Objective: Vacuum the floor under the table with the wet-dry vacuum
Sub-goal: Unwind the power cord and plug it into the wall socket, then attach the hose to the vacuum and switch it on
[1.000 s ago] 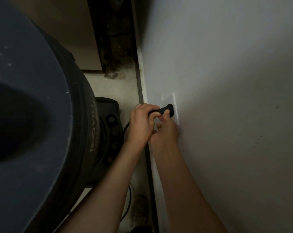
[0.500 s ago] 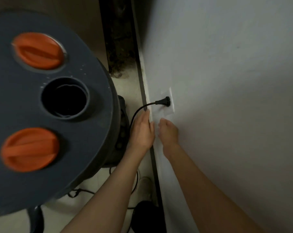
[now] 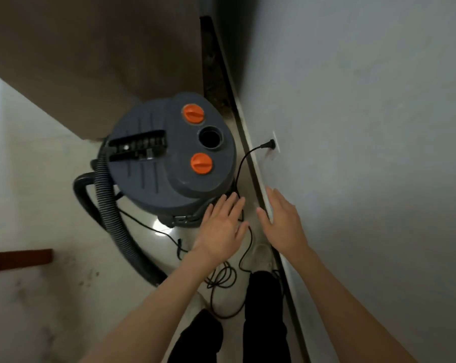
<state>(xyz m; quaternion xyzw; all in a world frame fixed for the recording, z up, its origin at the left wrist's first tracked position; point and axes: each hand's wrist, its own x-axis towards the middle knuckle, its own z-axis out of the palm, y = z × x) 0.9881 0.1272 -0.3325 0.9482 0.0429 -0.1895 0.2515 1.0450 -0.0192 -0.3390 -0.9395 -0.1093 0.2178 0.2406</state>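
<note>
Two hands hang free in my view, nothing gripped. From the left: the ribbed hose (image 3: 111, 213), then the grey vacuum (image 3: 169, 163) standing on the floor near the wall; my left hand (image 3: 223, 227), fingers spread; my right hand (image 3: 284, 226), fingers straight; the plug (image 3: 267, 145) seated in the wall outlet (image 3: 276, 142).

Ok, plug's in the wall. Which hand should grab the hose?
Left, probably. The left hand hovers open beside the vacuum, whose hose runs down its far left. The right hand is open by the wall, farther away.
</note>
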